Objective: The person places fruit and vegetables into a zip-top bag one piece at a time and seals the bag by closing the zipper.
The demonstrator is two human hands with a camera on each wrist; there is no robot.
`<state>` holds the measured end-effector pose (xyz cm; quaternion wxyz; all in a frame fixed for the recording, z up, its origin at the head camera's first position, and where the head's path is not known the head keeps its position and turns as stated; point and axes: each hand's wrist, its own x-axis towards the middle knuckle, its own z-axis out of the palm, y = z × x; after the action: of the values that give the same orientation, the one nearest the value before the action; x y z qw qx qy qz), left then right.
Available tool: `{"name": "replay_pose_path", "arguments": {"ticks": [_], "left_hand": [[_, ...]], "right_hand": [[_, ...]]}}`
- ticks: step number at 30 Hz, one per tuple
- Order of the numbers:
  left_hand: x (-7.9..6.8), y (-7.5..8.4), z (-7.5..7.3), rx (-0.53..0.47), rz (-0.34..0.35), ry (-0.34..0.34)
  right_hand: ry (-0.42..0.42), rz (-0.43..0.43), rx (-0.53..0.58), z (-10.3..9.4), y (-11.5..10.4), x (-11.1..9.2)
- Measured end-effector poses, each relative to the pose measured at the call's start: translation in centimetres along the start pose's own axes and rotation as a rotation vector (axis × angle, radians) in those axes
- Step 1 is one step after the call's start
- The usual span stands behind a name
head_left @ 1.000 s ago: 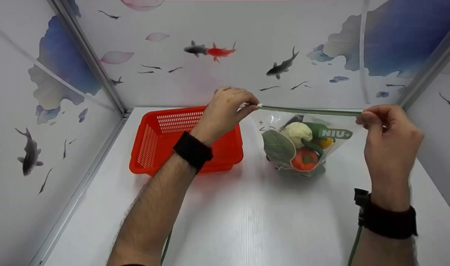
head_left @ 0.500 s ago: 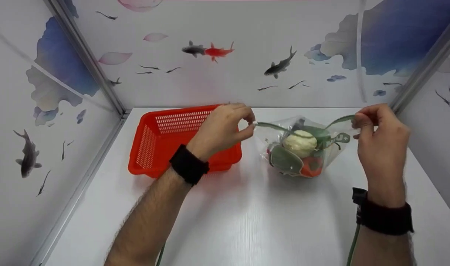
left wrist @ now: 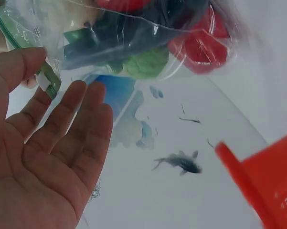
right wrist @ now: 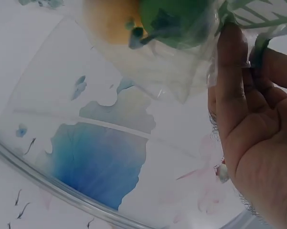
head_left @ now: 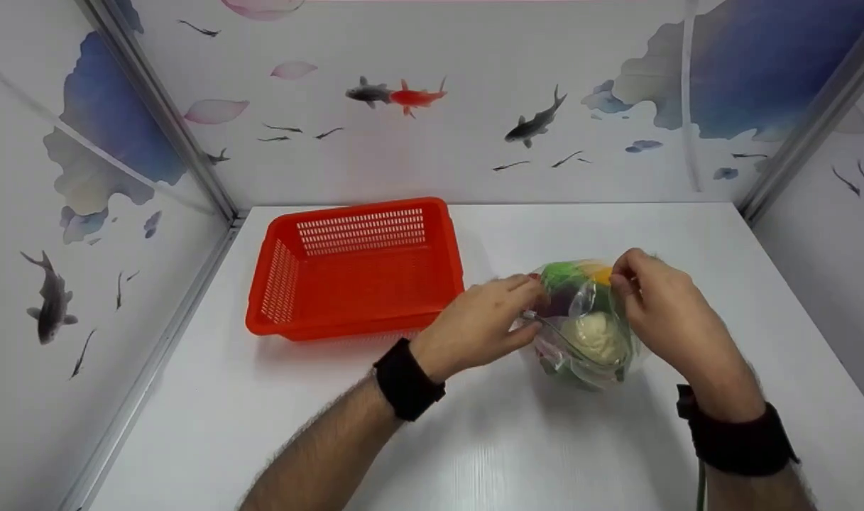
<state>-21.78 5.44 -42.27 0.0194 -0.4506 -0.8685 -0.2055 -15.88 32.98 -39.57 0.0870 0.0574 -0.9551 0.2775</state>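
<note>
A clear zip bag (head_left: 581, 369) full of vegetables stands on the white table, right of the basket. A white cauliflower (head_left: 598, 337) shows through its near side, with green and yellow pieces at the far side. My left hand (head_left: 481, 323) holds the left end of the bag's green zip strip (left wrist: 48, 78) between thumb and index finger; its other fingers are extended. At the opposite side, my right hand (head_left: 669, 309) pinches the bag's right edge between thumb and fingers. In the right wrist view, yellow and green vegetables (right wrist: 174, 21) show through the plastic.
A red perforated basket (head_left: 353, 326) stands left of the bag, close to my left hand. White panels printed with fish (head_left: 534, 126) enclose the table (head_left: 474, 454) at the back and sides. A green cable runs from the right wristband (head_left: 740, 438).
Both hands have come down, nearer to me and closer together. The zip strip, first stretched straight, has gone slack and folded down; the bag has tipped, and the cauliflower now faces me.
</note>
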Motion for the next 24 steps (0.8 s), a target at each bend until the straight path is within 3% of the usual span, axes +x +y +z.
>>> {"name": "replay_pose_path", "arguments": {"ticks": [6,13,18,24], "left_hand": [[-0.4,1.8,3.2,0.033,0.012,-0.046],[0.0,1.7,6.4,0.188,-0.007,-0.051],[1.8,1.0,7.3,0.246,-0.079,-0.016],[4.8,0.7,7.9,0.443,-0.207,-0.007]], "right_hand": [[-0.129,-0.018,-0.059,1.1,-0.2,-0.8],[-0.204,0.003,-0.215,1.7,-0.3,-0.8],[-0.198,-0.004,-0.249,2.5,-0.2,0.2],[-0.15,0.0,-0.287,3.9,0.2,1.6]]}}
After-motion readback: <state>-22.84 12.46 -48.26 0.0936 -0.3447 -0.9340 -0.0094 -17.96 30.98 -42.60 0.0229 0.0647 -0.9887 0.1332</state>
